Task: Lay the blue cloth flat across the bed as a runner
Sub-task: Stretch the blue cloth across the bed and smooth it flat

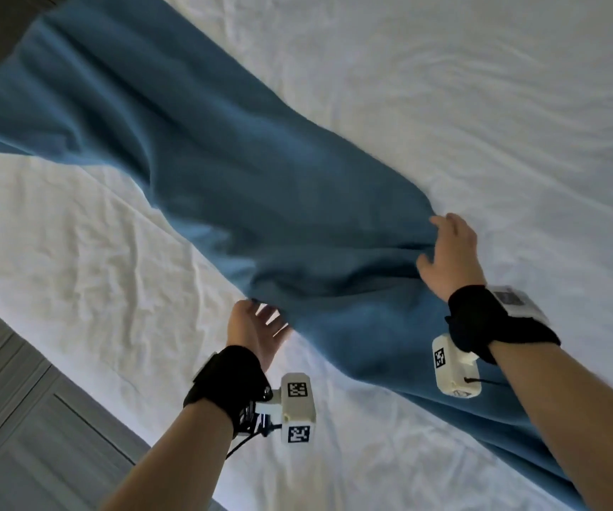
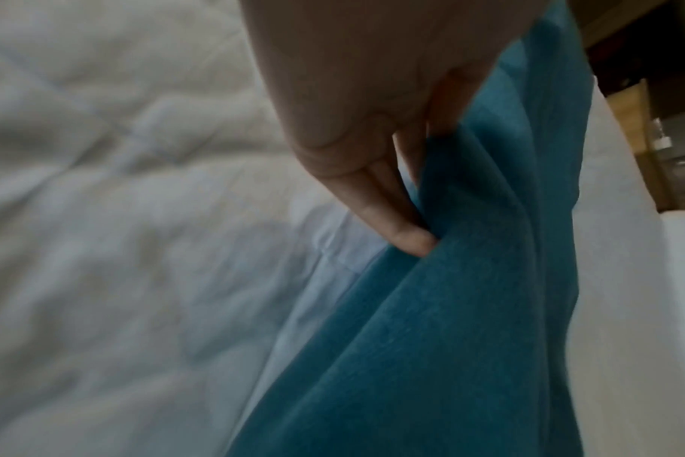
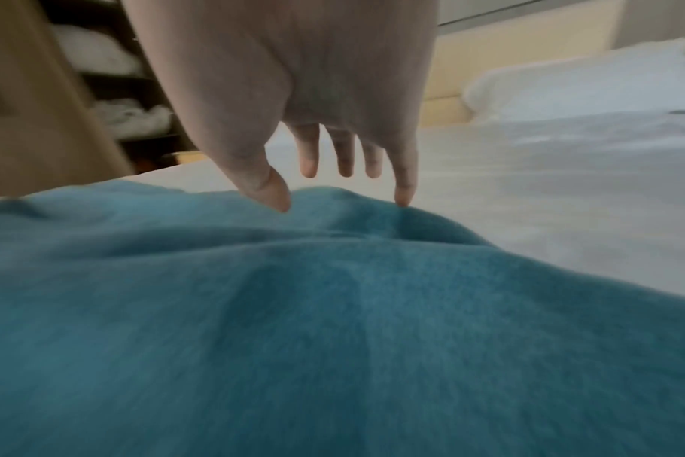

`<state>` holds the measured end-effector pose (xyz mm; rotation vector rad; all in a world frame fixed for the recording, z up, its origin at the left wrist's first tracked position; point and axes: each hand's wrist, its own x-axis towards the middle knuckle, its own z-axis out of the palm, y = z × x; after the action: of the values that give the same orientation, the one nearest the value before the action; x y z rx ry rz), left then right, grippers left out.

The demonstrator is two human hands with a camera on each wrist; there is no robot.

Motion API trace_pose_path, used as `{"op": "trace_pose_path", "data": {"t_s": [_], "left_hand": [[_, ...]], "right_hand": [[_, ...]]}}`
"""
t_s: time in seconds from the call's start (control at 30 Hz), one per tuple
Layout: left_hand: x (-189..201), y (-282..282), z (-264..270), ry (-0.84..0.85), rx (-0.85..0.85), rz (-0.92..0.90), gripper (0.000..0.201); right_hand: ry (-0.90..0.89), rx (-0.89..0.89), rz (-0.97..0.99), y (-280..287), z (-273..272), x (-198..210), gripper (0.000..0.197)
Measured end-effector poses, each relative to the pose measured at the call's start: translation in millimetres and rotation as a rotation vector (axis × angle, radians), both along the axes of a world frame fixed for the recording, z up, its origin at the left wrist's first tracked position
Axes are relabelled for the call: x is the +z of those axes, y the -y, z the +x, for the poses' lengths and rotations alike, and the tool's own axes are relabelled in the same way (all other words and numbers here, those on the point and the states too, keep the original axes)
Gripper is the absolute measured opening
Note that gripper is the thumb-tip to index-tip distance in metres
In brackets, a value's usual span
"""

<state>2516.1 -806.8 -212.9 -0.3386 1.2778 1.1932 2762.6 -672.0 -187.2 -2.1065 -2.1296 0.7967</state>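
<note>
The blue cloth [image 1: 224, 171] runs as a long band diagonally over the white bed [image 1: 463, 105], rumpled and raised into folds between my hands. My left hand [image 1: 260, 322] is at the cloth's near left edge; the left wrist view shows the thumb [image 2: 407, 238] pinching a fold of blue cloth [image 2: 470, 278] against fingers hidden behind it. My right hand [image 1: 441, 245] is at the opposite edge with straight fingers. In the right wrist view my right hand [image 3: 345, 191] hangs over the blue cloth [image 3: 333, 309], with only the thumb and little fingertips touching a raised ridge.
Grey plank floor [image 1: 21, 418] lies beyond the bed's edge at lower left. A white pillow [image 3: 587, 80] and pale headboard [image 3: 489, 55] are at the bed's far end. Shelves with white linen [image 3: 110, 77] stand beside the bed. Dark wooden furniture [image 2: 646, 46] is nearby.
</note>
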Motion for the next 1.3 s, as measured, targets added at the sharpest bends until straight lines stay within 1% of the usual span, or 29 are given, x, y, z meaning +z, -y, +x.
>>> {"op": "trace_pose_path", "data": {"t_s": [0.03,0.07,0.13,0.2,0.23,0.27,0.3,0.37,0.4,0.43,0.47,0.57,0.67,0.8,0.97,1.03,1.1,1.13,1.2,1.27,1.3], "left_hand": [[-1.4,-1.3,3.0,-0.034,-0.030,0.000,0.026],[-3.1,-3.7,7.6,-0.111,-0.090,-0.008,0.029],[-4.6,-11.3,18.7,-0.360,-0.306,-0.022,0.034],[-8.2,-19.6,26.8,-0.660,-0.489,-0.085,0.021],[-9.3,-22.7,30.3,-0.747,-0.510,-0.122,0.020],[-11.3,-24.7,32.4,-0.772,-0.474,-0.131,0.022],[-10.6,-27.0,34.3,-0.700,-0.394,-0.121,0.027],[-10.6,-29.7,38.4,-0.415,-0.223,-0.074,0.048],[-10.8,-30.3,40.5,-0.282,-0.163,-0.048,0.052],[-8.5,-31.2,42.4,-0.200,-0.140,-0.024,0.050],[-6.4,-32.8,44.3,-0.164,-0.134,0.000,0.043],[-2.2,-40.3,48.8,-0.125,-0.136,0.061,0.025],[2.3,-42.4,49.1,-0.108,-0.186,0.060,0.016],[5.0,-30.9,44.7,-0.133,-0.270,-0.009,0.019],[5.4,1.1,24.4,-0.216,-0.305,-0.177,0.029],[1.2,18.8,15.7,-0.265,-0.375,-0.262,0.026],[-0.9,38.4,10.2,-0.296,-0.494,-0.341,0.019],[-1.2,48.8,8.6,-0.289,-0.541,-0.371,0.016],[-0.1,67.1,7.1,-0.225,-0.570,-0.401,0.012],[2.2,77.2,8.2,-0.191,-0.585,-0.417,0.018],[1.8,78.9,9.3,-0.208,-0.606,-0.438,0.023]], "right_hand": [[0.021,0.062,0.011,7.7,-3.6,-0.3,0.057],[0.018,0.125,-0.002,16.5,-8.5,-0.8,0.058],[0.023,0.244,-0.135,36.2,-17.3,-5.4,0.056],[0.127,0.296,-0.305,53.0,-21.3,-13.0,0.058],[0.185,0.288,-0.346,57.7,-20.9,-16.9,0.062],[0.228,0.263,-0.360,59.4,-19.7,-19.6,0.067],[0.258,0.230,-0.362,58.6,-18.1,-21.3,0.072],[0.275,0.172,-0.372,53.4,-13.8,-22.1,0.083],[0.258,0.149,-0.385,50.2,-11.0,-21.8,0.086],[0.232,0.134,-0.399,47.2,-7.7,-21.4,0.088],[0.208,0.133,-0.409,44.6,-4.1,-21.0,0.088],[0.162,0.155,-0.417,41.4,5.2,-20.3,0.086],[0.136,0.156,-0.402,42.5,9.5,-20.8,0.084],[0.156,0.132,-0.383,39.0,14.0,-20.7,0.088],[0.213,0.057,-0.403,28.3,21.8,-21.2,0.096],[0.209,0.028,-0.418,24.2,24.7,-21.1,0.096],[0.210,0.013,-0.424,23.6,25.7,-20.9,0.096],[0.218,0.010,-0.421,25.2,25.5,-20.7,0.095],[0.257,0.011,-0.406,31.4,25.0,-20.2,0.094],[0.304,0.023,-0.382,40.2,24.9,-19.2,0.094],[0.319,0.029,-0.369,45.3,24.6,-19.0,0.094]]}}
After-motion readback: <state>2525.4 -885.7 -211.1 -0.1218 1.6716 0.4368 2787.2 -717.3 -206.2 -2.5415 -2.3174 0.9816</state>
